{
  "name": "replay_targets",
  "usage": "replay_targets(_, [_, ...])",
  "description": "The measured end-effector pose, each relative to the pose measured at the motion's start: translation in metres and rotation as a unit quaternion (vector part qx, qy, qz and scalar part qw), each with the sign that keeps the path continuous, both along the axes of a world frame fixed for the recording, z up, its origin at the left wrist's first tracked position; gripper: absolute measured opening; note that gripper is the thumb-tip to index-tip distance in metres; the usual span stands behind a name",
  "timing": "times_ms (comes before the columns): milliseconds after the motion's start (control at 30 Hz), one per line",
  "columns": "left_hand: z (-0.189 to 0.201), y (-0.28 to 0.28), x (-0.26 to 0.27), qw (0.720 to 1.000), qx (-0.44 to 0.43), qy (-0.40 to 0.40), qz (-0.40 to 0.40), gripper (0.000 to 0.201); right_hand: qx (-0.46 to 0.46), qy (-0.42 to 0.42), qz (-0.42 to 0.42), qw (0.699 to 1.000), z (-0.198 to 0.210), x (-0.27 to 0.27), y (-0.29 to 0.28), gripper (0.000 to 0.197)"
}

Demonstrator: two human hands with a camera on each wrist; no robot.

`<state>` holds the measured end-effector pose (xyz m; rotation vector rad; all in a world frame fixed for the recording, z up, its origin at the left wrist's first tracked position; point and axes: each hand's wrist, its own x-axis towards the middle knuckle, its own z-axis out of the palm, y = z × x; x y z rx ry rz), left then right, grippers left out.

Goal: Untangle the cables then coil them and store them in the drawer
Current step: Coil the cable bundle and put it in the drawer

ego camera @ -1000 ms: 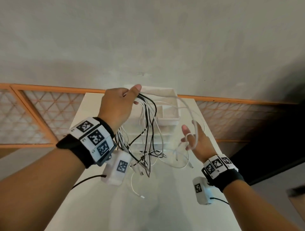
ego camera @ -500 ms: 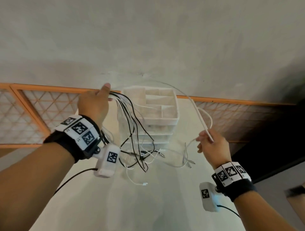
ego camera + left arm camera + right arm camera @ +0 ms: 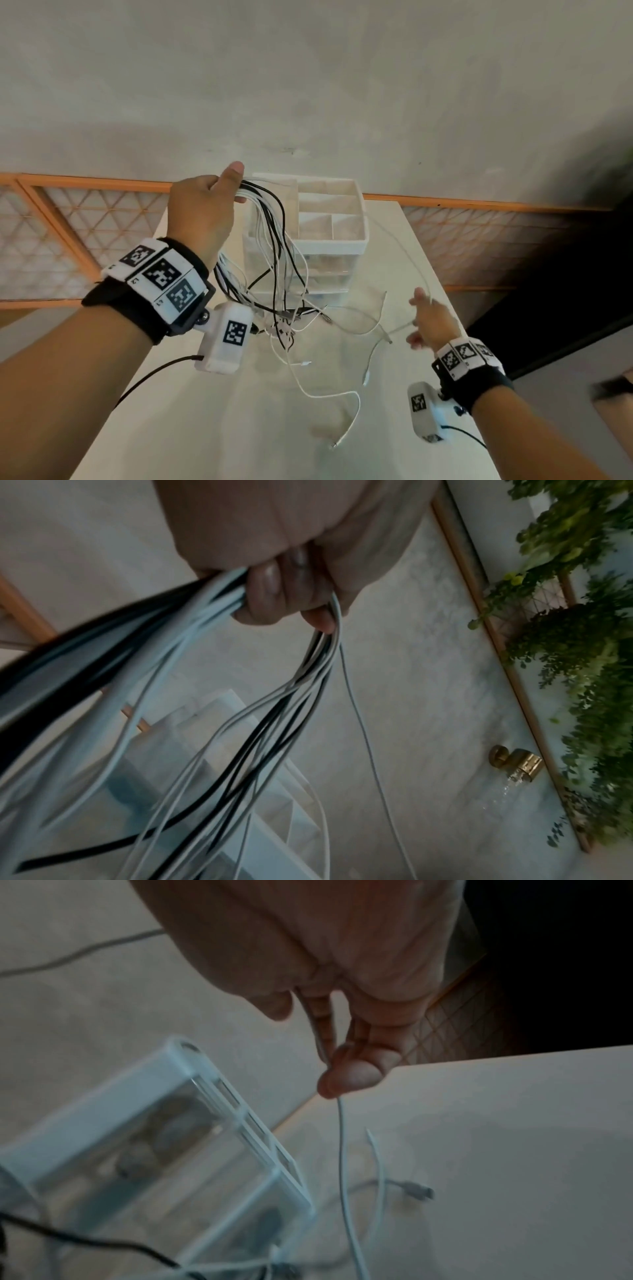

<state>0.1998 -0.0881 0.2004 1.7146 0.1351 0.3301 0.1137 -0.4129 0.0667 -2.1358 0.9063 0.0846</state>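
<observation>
Head view: left hand [image 3: 202, 212] grips cables [image 3: 274, 253].

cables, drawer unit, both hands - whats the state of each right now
cable bundle: tangled, black and white strands hanging from the raised left hand
single white cable: drawn out sideways from the bundle, not coiled
drawer unit: on the table, drawers shut, top tray empty
left hand: grips the bundle
right hand: pinches the single white cable
table: loose cable ends lie on it
</observation>
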Motion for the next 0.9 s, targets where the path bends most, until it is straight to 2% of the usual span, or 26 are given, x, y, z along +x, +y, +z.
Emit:
replay_targets(100, [0.003, -0.001, -0.004, 1.000, -0.002, -0.003, -0.031, 0.058, -0.045, -0.168, -0.086, 0.981, 0.024, 0.008, -0.007, 0.030])
replay_targets(167, [0.007, 0.003, -0.003, 0.999, 0.001, -0.004, -0.040, 0.050, -0.064, -0.249, -0.083, 0.963, 0.033, 0.010, -0.009, 0.018])
replay_targets(200, [0.009, 0.004, -0.004, 0.999, 0.002, -0.005, -0.049, 0.049, -0.084, -0.243, -0.044, 0.965, 0.035, 0.010, -0.008, 0.015])
replay_targets(233, [0.011, 0.005, -0.005, 0.998, 0.002, -0.006, -0.061, 0.050, -0.115, -0.194, 0.021, 0.974, 0.033, 0.010, -0.009, 0.026])
replay_targets(300, [0.017, 0.005, -0.009, 0.996, 0.010, -0.006, -0.093, 0.056, -0.172, -0.033, 0.166, 0.971, 0.020, 0.009, -0.010, 0.068])
replay_targets(333, [0.019, 0.004, -0.013, 0.994, 0.023, -0.007, -0.109, 0.060, -0.189, 0.031, 0.212, 0.958, 0.017, 0.009, -0.007, 0.083])
replay_targets(367, [0.021, 0.003, -0.016, 0.991, 0.042, -0.007, -0.123, 0.063, -0.191, 0.060, 0.238, 0.950, 0.021, 0.009, -0.001, 0.090])
replay_targets(400, [0.023, 0.001, -0.020, 0.989, 0.061, -0.008, -0.134, 0.063, -0.173, 0.042, 0.263, 0.948, 0.029, 0.009, 0.006, 0.091])
replay_targets(467, [0.025, -0.004, -0.027, 0.984, 0.093, -0.011, -0.153, 0.062, -0.095, -0.099, 0.302, 0.943, 0.059, 0.008, 0.033, 0.086])
replay_targets(533, [0.024, -0.012, -0.033, 0.972, 0.133, -0.011, -0.191, 0.059, -0.019, -0.225, 0.331, 0.916, 0.101, 0.008, 0.074, 0.083])
replay_targets(600, [0.026, -0.024, -0.041, 0.951, 0.184, -0.012, -0.247, 0.055, -0.057, -0.255, 0.369, 0.892, 0.130, 0.010, 0.113, 0.072])
replay_targets(633, [0.028, -0.029, -0.045, 0.939, 0.211, -0.016, -0.270, 0.053, -0.098, -0.256, 0.374, 0.886, 0.132, 0.015, 0.126, 0.052])
replay_targets(667, [0.031, -0.030, -0.047, 0.930, 0.233, -0.024, -0.284, 0.051, -0.129, -0.242, 0.367, 0.889, 0.130, 0.021, 0.134, 0.026])
replay_targets(700, [0.036, -0.029, -0.048, 0.924, 0.250, -0.031, -0.288, 0.050, -0.147, -0.212, 0.359, 0.897, 0.124, 0.029, 0.134, 0.017])
replay_targets(800, [0.050, -0.011, -0.046, 0.928, 0.275, -0.040, -0.247, 0.048, -0.177, -0.053, 0.349, 0.919, 0.084, 0.047, 0.100, 0.036])
replay_targets(900, [0.057, 0.006, -0.047, 0.927, 0.295, -0.014, -0.231, 0.050, -0.218, -0.012, 0.267, 0.939, 0.057, 0.053, 0.057, 0.036])
